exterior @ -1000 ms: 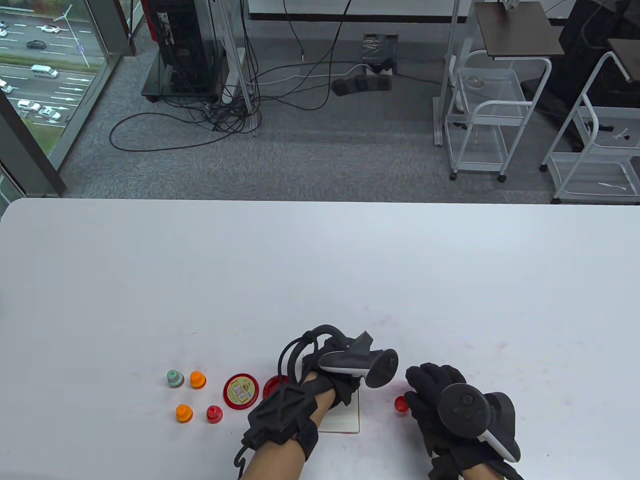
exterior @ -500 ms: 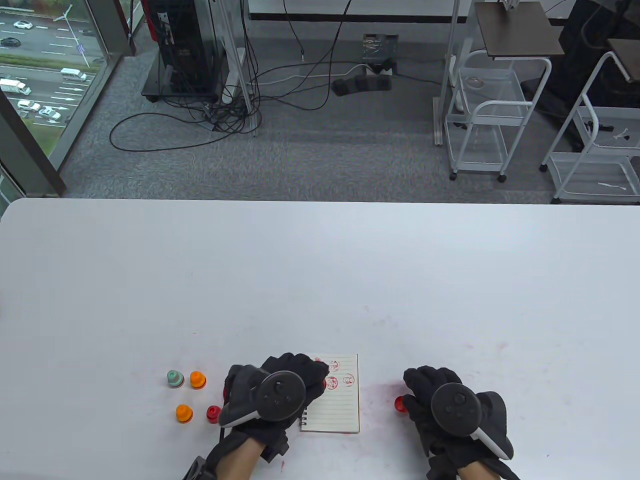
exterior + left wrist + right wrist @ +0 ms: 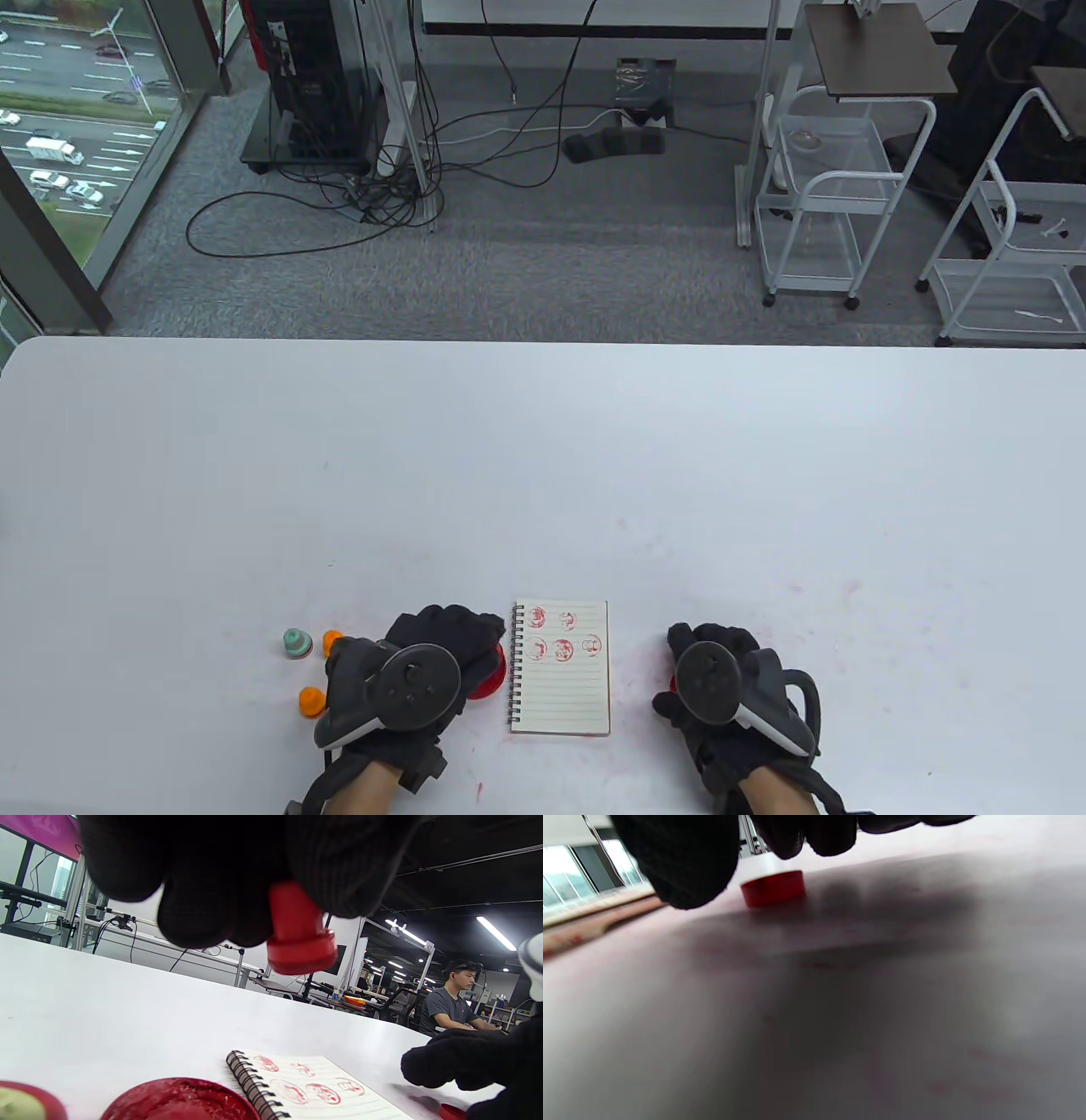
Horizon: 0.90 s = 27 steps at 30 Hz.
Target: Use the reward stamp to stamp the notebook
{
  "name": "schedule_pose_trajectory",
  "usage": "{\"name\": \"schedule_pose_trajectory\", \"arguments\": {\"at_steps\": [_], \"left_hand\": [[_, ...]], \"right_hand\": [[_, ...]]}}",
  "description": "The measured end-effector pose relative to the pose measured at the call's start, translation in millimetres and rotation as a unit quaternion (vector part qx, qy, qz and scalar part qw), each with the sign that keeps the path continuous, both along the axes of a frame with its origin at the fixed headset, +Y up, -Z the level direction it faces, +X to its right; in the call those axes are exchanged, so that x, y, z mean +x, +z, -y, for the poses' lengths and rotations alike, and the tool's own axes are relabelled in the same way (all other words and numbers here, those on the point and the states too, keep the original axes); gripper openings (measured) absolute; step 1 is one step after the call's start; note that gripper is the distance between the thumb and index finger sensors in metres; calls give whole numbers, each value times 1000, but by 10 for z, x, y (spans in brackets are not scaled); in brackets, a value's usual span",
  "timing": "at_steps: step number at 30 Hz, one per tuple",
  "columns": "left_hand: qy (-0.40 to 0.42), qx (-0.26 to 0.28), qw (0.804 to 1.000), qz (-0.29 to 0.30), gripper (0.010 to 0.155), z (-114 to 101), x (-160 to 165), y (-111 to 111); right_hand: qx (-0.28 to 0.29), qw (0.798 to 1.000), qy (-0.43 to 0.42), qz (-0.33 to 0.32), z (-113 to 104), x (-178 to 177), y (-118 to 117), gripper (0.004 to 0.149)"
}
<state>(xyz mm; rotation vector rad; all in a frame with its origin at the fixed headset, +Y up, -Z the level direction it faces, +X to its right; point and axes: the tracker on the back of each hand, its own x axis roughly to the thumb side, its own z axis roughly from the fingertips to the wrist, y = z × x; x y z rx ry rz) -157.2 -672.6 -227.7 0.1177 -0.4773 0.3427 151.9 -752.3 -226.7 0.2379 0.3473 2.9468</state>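
1. Left wrist view: left hand [image 3: 237, 874] pinches the red stamp [image 3: 299, 935] above the ink pad [image 3: 178, 1101], probably to re-ink.
2. Notebook [image 3: 562, 671] lies bottom centre on the desk [image 3: 543, 475], ready for stamping.
3. Right hand [image 3: 721, 688] rests loosely curled by a red cap [image 3: 773, 888].

Both hands wear black knit gloves; the left hand [image 3: 441, 654] and right hand [image 3: 721, 679] each carry a dark grey-and-white tracker.
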Motion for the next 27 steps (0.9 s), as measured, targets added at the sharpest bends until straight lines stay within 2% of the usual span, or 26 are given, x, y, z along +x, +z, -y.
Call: {"name": "schedule_pose_trajectory", "arguments": {"at_steps": [6,9,13,15,17,19,20,22,24,27], "left_hand": [[-13,5,1000,6,46,-8,17,-27],[-13,3,1000,9,46,0,27,-31],[-43,4,999,14,45,21,53,-24],[-41,3,999,16,45,25,66,-16],[-25,0,1000,19,46,38,74,-15],[-14,-3,1000,20,46,49,80,-16],[-7,0,1000,20,46,50,81,-12],[10,5,1000,19,46,48,79,-5],[44,12,999,20,46,37,78,11],[107,-1,994,31,46,16,97,35]], "right_hand": [[-18,999,4,35,2,52,5,79],[-12,999,-15,42,9,62,2,71],[4,999,-20,40,6,64,-11,59],[6,999,-18,37,-14,62,-5,57],[42,998,-13,37,-72,54,18,59],[68,996,-53,34,-153,61,22,61],[73,991,-111,29,-205,57,35,61],[81,982,-169,25,-270,39,58,60],[76,976,-204,16,-326,17,83,58],[99,964,-245,4,-442,-7,140,57]]}}
